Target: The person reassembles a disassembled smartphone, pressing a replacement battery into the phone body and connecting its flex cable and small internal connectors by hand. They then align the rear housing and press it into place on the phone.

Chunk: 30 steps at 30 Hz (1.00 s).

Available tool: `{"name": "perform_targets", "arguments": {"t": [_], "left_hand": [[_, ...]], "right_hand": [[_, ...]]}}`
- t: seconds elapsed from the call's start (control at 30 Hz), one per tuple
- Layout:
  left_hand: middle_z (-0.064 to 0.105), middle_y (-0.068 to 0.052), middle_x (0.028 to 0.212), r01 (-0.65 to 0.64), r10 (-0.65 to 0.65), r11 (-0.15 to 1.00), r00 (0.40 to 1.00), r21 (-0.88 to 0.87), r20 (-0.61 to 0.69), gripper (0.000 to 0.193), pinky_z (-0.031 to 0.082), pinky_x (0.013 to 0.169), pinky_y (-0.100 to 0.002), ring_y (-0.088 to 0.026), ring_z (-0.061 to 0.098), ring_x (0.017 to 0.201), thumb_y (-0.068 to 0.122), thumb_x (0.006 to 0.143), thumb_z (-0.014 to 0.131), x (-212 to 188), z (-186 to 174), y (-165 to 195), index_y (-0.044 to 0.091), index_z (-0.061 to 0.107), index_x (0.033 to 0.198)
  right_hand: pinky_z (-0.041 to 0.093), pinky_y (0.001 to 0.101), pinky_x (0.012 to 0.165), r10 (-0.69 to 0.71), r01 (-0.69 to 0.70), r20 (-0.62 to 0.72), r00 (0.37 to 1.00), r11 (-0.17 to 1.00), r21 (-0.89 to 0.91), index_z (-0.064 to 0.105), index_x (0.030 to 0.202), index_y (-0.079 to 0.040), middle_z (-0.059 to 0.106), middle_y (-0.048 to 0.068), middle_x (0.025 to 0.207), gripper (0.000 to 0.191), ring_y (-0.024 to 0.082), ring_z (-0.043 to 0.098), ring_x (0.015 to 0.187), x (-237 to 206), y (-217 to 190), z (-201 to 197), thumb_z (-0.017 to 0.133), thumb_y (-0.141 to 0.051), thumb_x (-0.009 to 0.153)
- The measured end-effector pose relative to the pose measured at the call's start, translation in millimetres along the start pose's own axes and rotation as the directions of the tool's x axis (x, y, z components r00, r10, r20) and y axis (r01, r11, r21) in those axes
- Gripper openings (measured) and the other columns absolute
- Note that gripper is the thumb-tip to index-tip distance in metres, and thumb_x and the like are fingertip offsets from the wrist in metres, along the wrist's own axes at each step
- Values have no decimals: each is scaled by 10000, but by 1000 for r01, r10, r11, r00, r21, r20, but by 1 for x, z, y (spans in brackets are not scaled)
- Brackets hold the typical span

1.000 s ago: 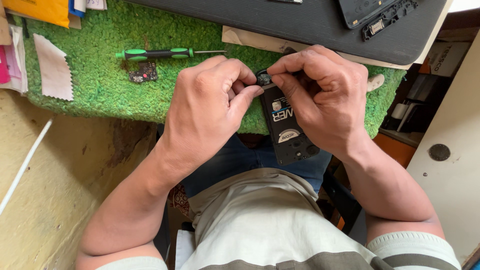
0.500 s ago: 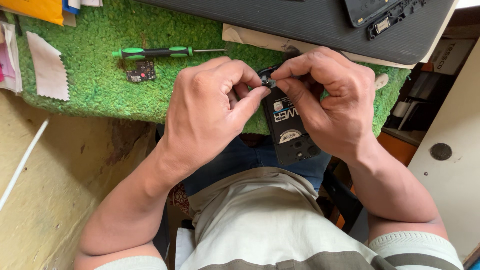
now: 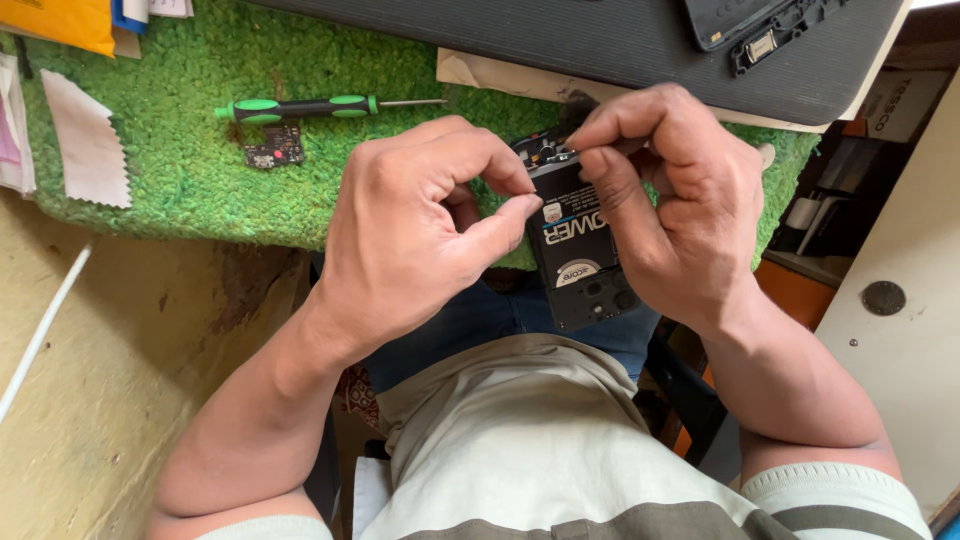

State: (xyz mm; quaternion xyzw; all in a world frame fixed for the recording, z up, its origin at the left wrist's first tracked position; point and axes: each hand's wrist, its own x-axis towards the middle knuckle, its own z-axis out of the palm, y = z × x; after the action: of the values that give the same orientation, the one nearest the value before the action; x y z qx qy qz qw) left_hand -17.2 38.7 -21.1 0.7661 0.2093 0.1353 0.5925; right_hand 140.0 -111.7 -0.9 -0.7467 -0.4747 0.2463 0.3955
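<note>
Head view, looking straight down: an opened phone [image 3: 580, 250] with its back cover off sits between both hands, held above the lap just at the near edge of the green turf mat [image 3: 190, 170]. A dark battery with a white label fills its middle. The right hand [image 3: 680, 220] wraps the phone's right side, its grip clenched on the body, while its thumb and forefinger pinch at the top end, possibly on a small part there; the fingers hide it, so hard to say. The left hand [image 3: 420, 230] comes in from the other side, thumb and forefinger pressed together against the phone's left edge, grasping it.

Out on the mat, a green-and-black screwdriver [image 3: 310, 105] lies flat, with a small circuit board [image 3: 273, 148] just beside it. A pale cloth scrap [image 3: 88, 140] rests farther left. Beyond, a dark ribbed tray [image 3: 600, 40] carries a black phone frame [image 3: 760, 25] on the desk.
</note>
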Motion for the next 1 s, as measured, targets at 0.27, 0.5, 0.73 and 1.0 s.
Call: {"name": "perform_targets", "arguments": {"t": [0.27, 0.5, 0.73, 1.0], "left_hand": [[762, -8, 821, 110, -104, 980, 993, -167, 47, 78, 531, 582, -193, -27, 696, 664, 53, 901, 771, -2, 6, 1, 20, 738, 964], [787, -59, 972, 57, -59, 980, 998, -188, -7, 134, 625, 715, -210, -77, 764, 834, 40, 966, 757, -4, 10, -3, 4, 749, 1094], [784, -77, 941, 79, -80, 977, 997, -198, 1, 118, 642, 715, -221, -93, 777, 819, 41, 953, 759, -5, 12, -3, -13, 739, 1056], [757, -66, 923, 54, -55, 981, 998, -186, 3, 89, 619, 675, -217, -90, 753, 787, 16, 951, 750, -5, 15, -2, -17, 711, 1024]], "right_hand": [[581, 179, 647, 115, -118, 32, 993, 985, 126, 664, 1164, 49, 719, 80, 1018, 84, 69, 726, 799, -11, 10, 0, 676, 57, 1081], [640, 189, 718, 95, -106, 65, 993, 975, 194, 696, 1160, 59, 746, 84, 1001, 81, 80, 753, 831, -10, 16, -5, 680, 52, 1081], [588, 173, 678, 162, -174, 71, 984, 956, 235, 700, 1137, 55, 726, 71, 952, 75, 58, 707, 796, -13, 16, -7, 663, 41, 1074], [557, 158, 633, 173, -180, 55, 983, 965, 191, 713, 1127, 51, 737, 61, 936, 94, 40, 690, 727, -14, 12, -4, 724, 30, 1037]]}}
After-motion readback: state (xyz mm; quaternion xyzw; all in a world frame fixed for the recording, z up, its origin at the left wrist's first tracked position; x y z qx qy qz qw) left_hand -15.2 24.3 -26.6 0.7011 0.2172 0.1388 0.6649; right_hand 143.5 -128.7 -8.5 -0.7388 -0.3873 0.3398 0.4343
